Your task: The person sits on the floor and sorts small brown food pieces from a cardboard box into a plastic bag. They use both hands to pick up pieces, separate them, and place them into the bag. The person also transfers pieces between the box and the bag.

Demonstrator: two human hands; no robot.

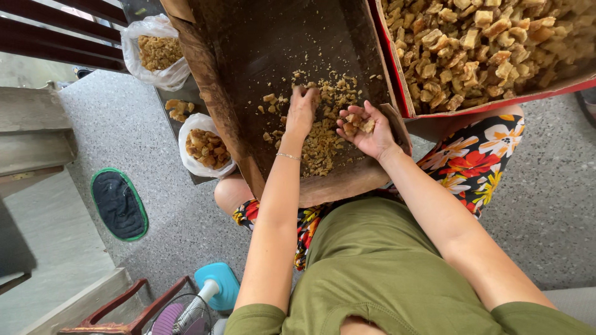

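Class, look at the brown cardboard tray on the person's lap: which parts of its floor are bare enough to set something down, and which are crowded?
Bare: the tray floor at the far end, beyond the crumb pile, and the strip along its left wall. Crowded: the near middle, where the left hand digs into the crumbs and the right hand cups some pieces. The neighbouring box is full of chunks.

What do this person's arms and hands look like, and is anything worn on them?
Both arms are bare from the short olive-green sleeves down. The left hand wears no glove; a thin chain bracelet circles that wrist. The right hand is also bare, with no glove, ring or watch that I can see.
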